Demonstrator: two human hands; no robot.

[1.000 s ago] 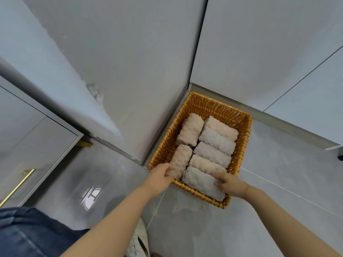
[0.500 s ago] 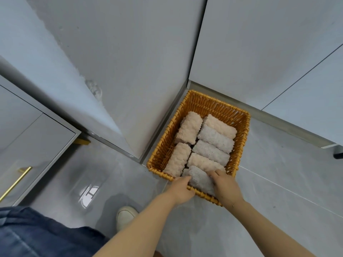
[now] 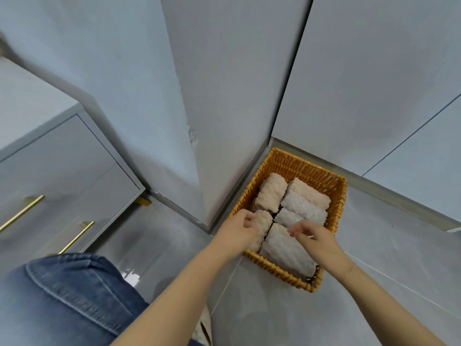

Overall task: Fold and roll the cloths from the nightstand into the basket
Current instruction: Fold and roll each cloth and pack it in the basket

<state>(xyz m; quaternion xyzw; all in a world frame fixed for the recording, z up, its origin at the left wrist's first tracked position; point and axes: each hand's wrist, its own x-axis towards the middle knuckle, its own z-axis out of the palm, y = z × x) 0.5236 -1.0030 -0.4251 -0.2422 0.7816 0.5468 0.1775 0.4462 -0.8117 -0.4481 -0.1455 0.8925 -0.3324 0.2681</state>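
An orange wicker basket (image 3: 308,169) stands on the floor in the corner of the wall. Several rolled cloths, pink and white, fill it in two rows. My left hand (image 3: 235,234) is at the basket's left edge, its loosely curled fingers against the front left pink roll (image 3: 263,224). My right hand (image 3: 315,237) hovers just above the front white roll (image 3: 284,252), fingers relaxed and holding nothing. Both hands hide parts of the rolls beneath them.
A grey nightstand (image 3: 74,168) with gold bar handles (image 3: 22,213) stands at the left. Grey wall panels rise right behind the basket. My knee in blue jeans (image 3: 62,298) fills the lower left, and a light shoe (image 3: 203,328) shows on the glossy tiled floor.
Both hands have left the basket's front rim and the near end of the front white roll. The left went to the pink roll and the right rose. The view swung left.
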